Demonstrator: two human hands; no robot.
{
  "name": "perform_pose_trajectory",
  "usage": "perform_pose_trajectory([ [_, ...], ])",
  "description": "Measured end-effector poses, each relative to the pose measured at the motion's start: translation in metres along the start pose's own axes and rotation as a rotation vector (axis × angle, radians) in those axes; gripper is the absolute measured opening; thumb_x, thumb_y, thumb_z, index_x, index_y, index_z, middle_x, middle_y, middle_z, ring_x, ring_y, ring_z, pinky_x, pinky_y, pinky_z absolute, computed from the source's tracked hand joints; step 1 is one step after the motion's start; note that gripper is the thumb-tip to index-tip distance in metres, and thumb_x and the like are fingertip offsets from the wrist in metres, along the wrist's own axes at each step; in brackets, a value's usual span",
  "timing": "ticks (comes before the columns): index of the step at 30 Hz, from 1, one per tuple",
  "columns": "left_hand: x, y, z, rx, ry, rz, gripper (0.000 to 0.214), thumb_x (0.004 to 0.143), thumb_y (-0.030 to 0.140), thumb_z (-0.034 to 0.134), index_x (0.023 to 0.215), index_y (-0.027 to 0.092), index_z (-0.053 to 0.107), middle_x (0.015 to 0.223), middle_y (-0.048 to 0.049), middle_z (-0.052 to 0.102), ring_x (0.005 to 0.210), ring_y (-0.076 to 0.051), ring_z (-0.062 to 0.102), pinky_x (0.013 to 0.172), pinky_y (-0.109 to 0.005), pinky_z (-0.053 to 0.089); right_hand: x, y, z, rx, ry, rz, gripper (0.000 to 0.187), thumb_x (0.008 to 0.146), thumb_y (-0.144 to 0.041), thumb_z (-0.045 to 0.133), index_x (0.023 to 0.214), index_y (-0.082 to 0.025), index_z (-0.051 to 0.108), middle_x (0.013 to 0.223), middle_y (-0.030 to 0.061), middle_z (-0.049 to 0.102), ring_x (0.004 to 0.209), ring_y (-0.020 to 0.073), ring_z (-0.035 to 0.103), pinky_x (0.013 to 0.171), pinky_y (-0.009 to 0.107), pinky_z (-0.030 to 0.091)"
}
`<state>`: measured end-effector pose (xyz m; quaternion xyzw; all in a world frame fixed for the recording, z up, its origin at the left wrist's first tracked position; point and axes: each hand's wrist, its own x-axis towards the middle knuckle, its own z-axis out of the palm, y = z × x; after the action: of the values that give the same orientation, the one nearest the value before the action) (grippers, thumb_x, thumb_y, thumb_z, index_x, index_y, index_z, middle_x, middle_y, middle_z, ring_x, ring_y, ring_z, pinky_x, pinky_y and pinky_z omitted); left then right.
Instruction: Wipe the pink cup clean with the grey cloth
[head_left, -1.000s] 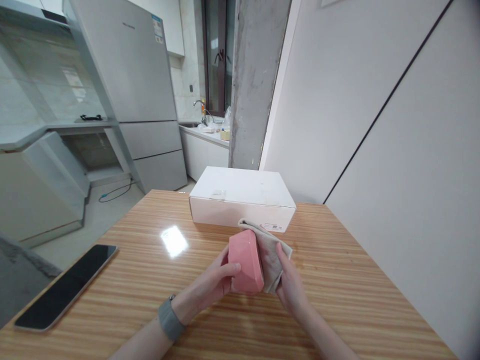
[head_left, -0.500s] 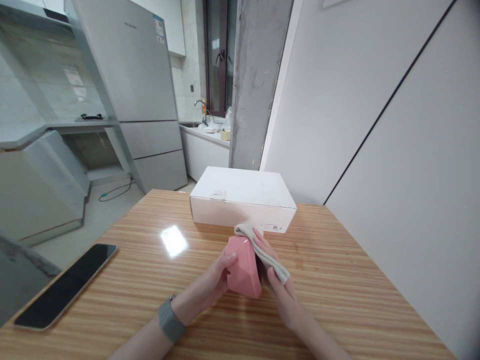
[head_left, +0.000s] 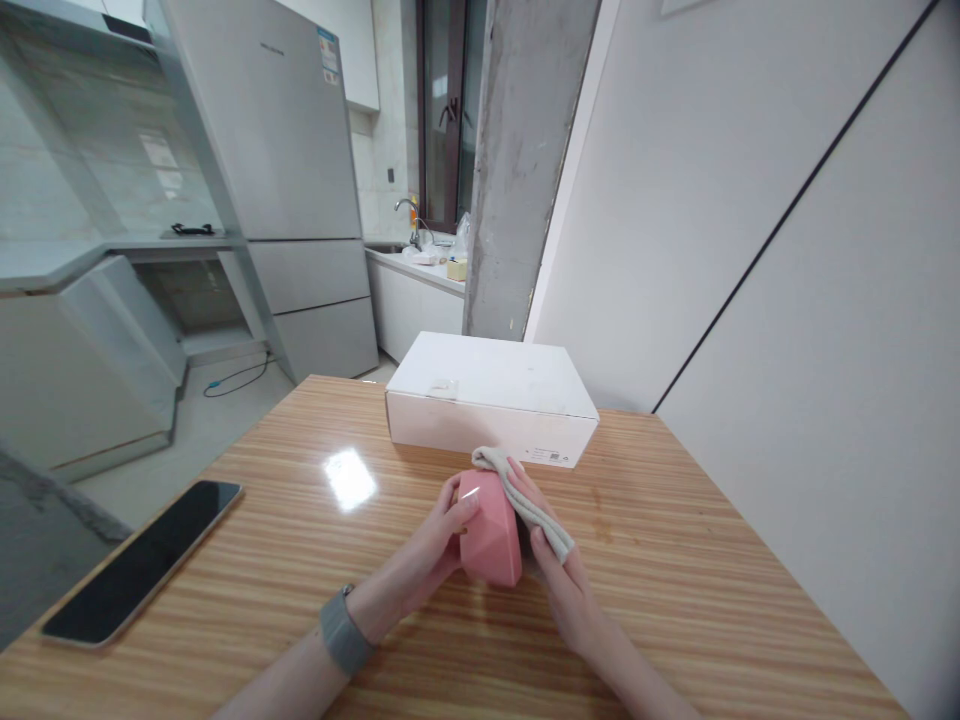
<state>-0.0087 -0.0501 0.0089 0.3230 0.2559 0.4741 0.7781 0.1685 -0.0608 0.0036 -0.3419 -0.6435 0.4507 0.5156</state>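
Observation:
A pink faceted object, perhaps a bowl or pot (head_left: 489, 535), is tilted on its side above the table, its opening turned to the right. My left hand (head_left: 446, 530) grips it from the left, thumb on the outer wall. A folded light grey cloth (head_left: 536, 515) lies over its upper right rim. My right hand (head_left: 551, 545) is closed on this cloth and presses it against the pink object's open side; some fingertips are hidden behind the cloth and inside the opening. A grey band (head_left: 345, 635) circles my left wrist.
Just beyond my hands, a white cardboard box (head_left: 491, 390) stands on the wood-grain table (head_left: 300, 560). A black-screened phone (head_left: 146, 565) lies near the left table edge. A white wall (head_left: 750, 300) runs along the right side, and a fridge (head_left: 262, 150) stands behind.
My left hand has turned the pink object slightly, so its facets show at another angle. The cloth stays pressed to its rim. The whole view has shifted a little.

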Motion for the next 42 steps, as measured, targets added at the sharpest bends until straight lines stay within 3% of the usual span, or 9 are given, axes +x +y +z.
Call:
perform_pose_trajectory([
  [2,-0.001,0.001,0.002,0.043,-0.005,0.017,0.053,0.084,0.038,0.069,0.132,0.028,0.050,0.137,-0.0082,0.055,0.119,-0.026,0.054,0.094,-0.036,0.045,0.002,0.002,0.002,0.073,0.042,0.050,0.043,0.099,-0.040,0.046,0.142,-0.036,0.046,0.157,-0.0029,0.037,0.149,0.0230,0.023,0.124,0.048,0.011],
  [5,-0.001,0.000,0.003,0.124,-0.017,0.008,0.080,0.064,0.025,0.085,0.135,0.027,0.048,0.131,-0.0109,0.057,0.111,-0.025,0.057,0.089,-0.034,0.047,0.005,0.005,0.005,0.207,0.091,0.129,0.045,0.097,-0.045,0.049,0.141,-0.035,0.048,0.154,-0.0017,0.042,0.146,0.0236,0.030,0.123,0.049,0.015],
  [8,0.001,-0.001,0.002,0.190,0.023,0.018,0.091,0.055,0.019,0.089,0.136,0.025,0.048,0.128,-0.0122,0.057,0.103,-0.024,0.059,0.088,-0.035,0.048,0.008,0.008,0.005,0.309,0.117,0.178,0.047,0.095,-0.049,0.051,0.140,-0.034,0.050,0.154,-0.0013,0.043,0.145,0.0239,0.032,0.122,0.049,0.019],
  [13,0.004,-0.004,-0.006,0.251,0.097,-0.060,0.092,0.058,0.031,0.088,0.140,0.028,0.044,0.127,-0.0141,0.054,0.112,-0.031,0.056,0.087,-0.042,0.051,0.004,0.010,0.002,0.261,0.082,0.130,0.044,0.096,-0.045,0.049,0.138,-0.034,0.052,0.155,-0.0013,0.042,0.146,0.0239,0.030,0.123,0.048,0.016],
  [19,0.005,-0.008,-0.015,0.273,0.108,-0.002,0.087,0.057,0.031,0.089,0.135,0.024,0.050,0.118,-0.0126,0.061,0.111,-0.029,0.057,0.095,-0.042,0.045,-0.001,0.007,-0.001,0.151,0.060,0.078,0.044,0.097,-0.045,0.047,0.140,-0.035,0.049,0.157,-0.0026,0.037,0.149,0.0234,0.023,0.124,0.047,0.011],
  [28,-0.001,0.003,0.001,0.124,0.013,0.068,0.070,0.066,0.034,0.083,0.130,0.019,0.057,0.124,-0.0141,0.064,0.117,-0.032,0.057,0.096,-0.041,0.043,-0.005,-0.004,-0.004,-0.038,-0.043,-0.074,0.042,0.100,-0.041,0.040,0.141,-0.037,0.048,0.162,-0.0071,0.023,0.150,0.0235,0.017,0.124,0.047,0.010],
  [33,-0.006,0.003,0.006,0.058,0.044,0.012,0.058,0.076,0.040,0.075,0.127,0.017,0.060,0.122,-0.0144,0.065,0.112,-0.031,0.059,0.092,-0.039,0.045,-0.006,-0.014,-0.006,-0.178,-0.122,-0.181,0.042,0.100,-0.041,0.042,0.141,-0.037,0.047,0.162,-0.0054,0.025,0.150,0.0276,0.018,0.122,0.052,0.013],
  [36,-0.006,0.003,0.005,0.036,0.061,0.004,0.060,0.078,0.040,0.073,0.131,0.021,0.054,0.126,-0.0130,0.062,0.115,-0.030,0.058,0.093,-0.040,0.045,-0.007,-0.012,-0.004,-0.154,-0.111,-0.147,0.041,0.100,-0.041,0.041,0.140,-0.038,0.049,0.161,-0.0055,0.025,0.150,0.0268,0.019,0.123,0.051,0.013],
  [42,-0.005,0.004,0.006,0.028,0.007,0.007,0.071,0.075,0.031,0.078,0.137,0.028,0.042,0.135,-0.0118,0.055,0.121,-0.029,0.055,0.098,-0.042,0.044,-0.010,0.016,0.001,0.117,0.056,0.093,0.043,0.099,-0.043,0.043,0.141,-0.038,0.047,0.158,-0.0047,0.035,0.149,0.0239,0.024,0.124,0.049,0.013],
])
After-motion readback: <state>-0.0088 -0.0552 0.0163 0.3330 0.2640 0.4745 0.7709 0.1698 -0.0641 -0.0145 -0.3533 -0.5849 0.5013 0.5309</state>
